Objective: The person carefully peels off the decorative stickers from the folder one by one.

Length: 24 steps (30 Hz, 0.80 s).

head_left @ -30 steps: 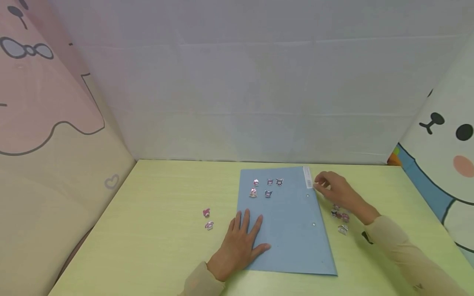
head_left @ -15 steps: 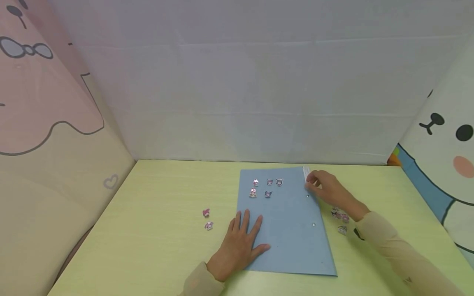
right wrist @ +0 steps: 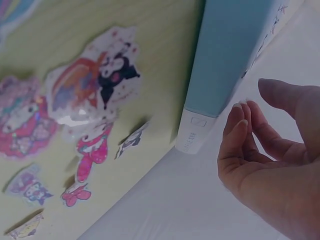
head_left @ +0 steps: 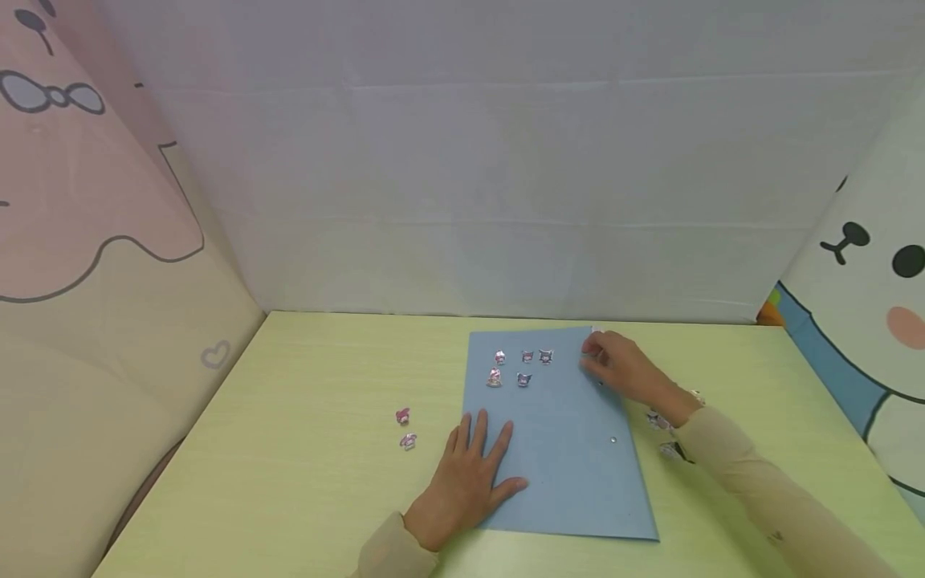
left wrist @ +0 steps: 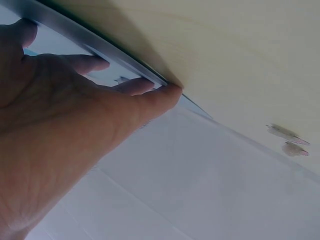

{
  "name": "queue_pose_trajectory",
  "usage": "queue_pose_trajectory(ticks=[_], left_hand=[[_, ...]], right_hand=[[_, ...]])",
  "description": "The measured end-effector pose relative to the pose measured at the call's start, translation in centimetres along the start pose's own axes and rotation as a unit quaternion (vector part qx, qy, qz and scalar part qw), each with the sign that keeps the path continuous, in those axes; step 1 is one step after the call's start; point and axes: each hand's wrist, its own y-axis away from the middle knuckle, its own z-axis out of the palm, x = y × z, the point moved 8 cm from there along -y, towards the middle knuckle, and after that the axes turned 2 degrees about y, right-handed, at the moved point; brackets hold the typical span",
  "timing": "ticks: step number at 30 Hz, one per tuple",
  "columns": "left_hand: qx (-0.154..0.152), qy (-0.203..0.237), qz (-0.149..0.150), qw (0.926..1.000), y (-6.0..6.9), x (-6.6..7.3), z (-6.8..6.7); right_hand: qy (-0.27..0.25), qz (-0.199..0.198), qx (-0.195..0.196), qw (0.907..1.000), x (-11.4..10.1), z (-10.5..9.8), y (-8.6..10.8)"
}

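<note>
Shifted left since the earlier frame with the right hand, to the upper right of the blue folder, lower centre of frame; curled-fingered, cannot tell if holding anything. Resting spread on the folder's left side with the left hand, grasping nothing. Can see two stickers farther left.

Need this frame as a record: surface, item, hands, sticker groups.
surface: pale yellow-green table
item: smooth blue rectangular folder, flat on table
left hand: fingers spread, resting on folder's left side
right hand: at folder's upper right corner, fingers bent; grip unclear
on folder: five small shiny cartoon stickers
left of folder: two pinkish stickers
right of folder: several clustered stickers
</note>
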Motion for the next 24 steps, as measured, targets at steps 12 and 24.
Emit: queue_pose_trajectory(ticks=[12, 24], left_hand=[[0.019, 0.001, 0.008, 0.9998, -0.1, -0.1, 0.2], [-0.01, -0.001, -0.003, 0.9999, 0.0, 0.0, -0.1]], right_hand=[[0.01, 0.001, -0.008, 0.9999, -0.3, 1.0, -1.1], [0.013, -0.023, -0.008, 0.9996, -1.7, 1.6, -1.9]])
